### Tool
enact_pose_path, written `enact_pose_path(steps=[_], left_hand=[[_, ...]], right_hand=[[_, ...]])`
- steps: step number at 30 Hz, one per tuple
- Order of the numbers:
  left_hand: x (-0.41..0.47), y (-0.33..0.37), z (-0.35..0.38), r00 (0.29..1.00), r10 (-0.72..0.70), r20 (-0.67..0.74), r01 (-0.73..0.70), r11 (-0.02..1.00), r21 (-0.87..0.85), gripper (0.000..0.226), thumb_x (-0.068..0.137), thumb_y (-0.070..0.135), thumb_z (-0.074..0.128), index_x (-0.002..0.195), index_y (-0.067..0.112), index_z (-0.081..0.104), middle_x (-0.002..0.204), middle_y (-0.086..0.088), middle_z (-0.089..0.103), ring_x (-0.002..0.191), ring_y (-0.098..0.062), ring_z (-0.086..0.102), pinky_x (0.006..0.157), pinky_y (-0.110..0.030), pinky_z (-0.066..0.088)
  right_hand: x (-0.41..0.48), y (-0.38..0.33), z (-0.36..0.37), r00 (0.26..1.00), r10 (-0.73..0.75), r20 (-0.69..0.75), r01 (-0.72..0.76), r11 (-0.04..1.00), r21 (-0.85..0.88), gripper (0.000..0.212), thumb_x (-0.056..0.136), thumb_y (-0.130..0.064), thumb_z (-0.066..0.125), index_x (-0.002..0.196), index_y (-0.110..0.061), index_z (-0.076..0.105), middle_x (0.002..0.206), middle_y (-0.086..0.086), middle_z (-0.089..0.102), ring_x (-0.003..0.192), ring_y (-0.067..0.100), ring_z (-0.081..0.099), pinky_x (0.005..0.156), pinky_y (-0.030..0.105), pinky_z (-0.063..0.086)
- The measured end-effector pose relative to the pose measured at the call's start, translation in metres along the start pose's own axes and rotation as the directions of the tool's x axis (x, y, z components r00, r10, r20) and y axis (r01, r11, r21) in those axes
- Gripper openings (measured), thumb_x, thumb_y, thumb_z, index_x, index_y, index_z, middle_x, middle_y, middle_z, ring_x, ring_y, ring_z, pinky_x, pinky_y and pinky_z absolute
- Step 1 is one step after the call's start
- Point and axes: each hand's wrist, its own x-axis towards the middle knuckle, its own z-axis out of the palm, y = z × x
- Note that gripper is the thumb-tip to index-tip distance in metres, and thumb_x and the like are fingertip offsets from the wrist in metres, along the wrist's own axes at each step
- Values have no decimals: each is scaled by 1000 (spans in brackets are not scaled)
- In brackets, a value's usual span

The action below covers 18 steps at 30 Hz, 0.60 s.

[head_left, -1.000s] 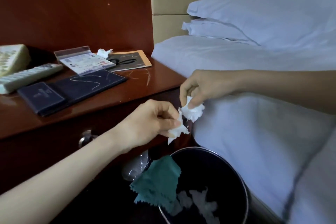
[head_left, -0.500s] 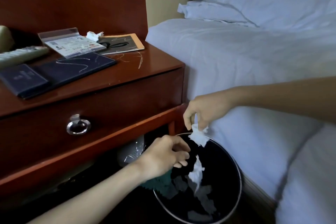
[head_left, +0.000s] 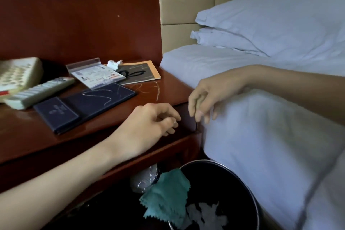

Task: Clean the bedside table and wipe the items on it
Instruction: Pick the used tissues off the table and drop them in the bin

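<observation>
Two empty, fingers loosely curled: left hand [head_left: 149, 123], right hand [head_left: 207, 99], at surface [head_left: 24, 129] front edge. Tissue scraps [head_left: 205, 214] in bin [head_left: 214, 183], 6 o'clock. Left to do: tissue wad [head_left: 114, 64], 12 o'clock; streaks [head_left: 157, 89]; wiping items with green cloth [head_left: 166, 196].

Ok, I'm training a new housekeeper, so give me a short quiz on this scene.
1. True or false: the teal zigzag-edged cloth hangs over the rim of the round black waste bin.
2. Which litter lies on the reddish wooden bedside table? A. crumpled white tissue B. drink can C. coin
3. Fill in: the left hand and the right hand both hold ____.
Key: 1 true; 2 A; 3 nothing.
</observation>
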Motion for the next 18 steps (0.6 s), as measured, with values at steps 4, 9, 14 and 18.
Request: enact_pose_path(steps=[4, 9, 14, 18], left_hand=[[12, 11, -36, 995, 44, -90, -41, 999, 31, 21, 92, 7, 53, 88, 20, 69, 83, -1, 73, 73, -10, 70, 70, -22, 55], [26, -7, -86, 962, -8, -272, 39, 993, 112, 20, 91, 8, 54, 84, 22, 67, 81, 2, 72, 76, -10, 69, 75, -23, 52], [31, -43, -134, 900, -84, -428, 224, 931, 289, 14, 88, 10, 57, 88, 20, 66, 85, 3, 70, 81, -14, 64, 71, -19, 43], [43, -66, -169, 825, -172, -539, 375, 879, 294, 15, 88, 10, 58, 98, 12, 68, 99, -3, 70, 93, -18, 63, 78, -23, 43]], right_hand=[[11, -32, -28, 976, -114, -185, 115, 993, -6, 19, 86, -14, 67, 101, -2, 66, 92, 9, 73, 86, 24, 71, 78, 34, 59], [59, -64, -44, 904, -188, -385, 170, 982, -82, 13, 87, -11, 66, 97, -4, 67, 70, -6, 67, 73, 15, 68, 70, 31, 59], [124, -91, -66, 854, -221, -472, 182, 975, -127, 20, 84, -14, 67, 104, -13, 64, 93, 8, 67, 71, 14, 62, 72, 35, 56], [181, -108, -85, 838, -272, -473, 198, 960, -200, 43, 86, -19, 64, 127, -21, 53, 132, 9, 55, 108, 20, 55, 78, 29, 45]])
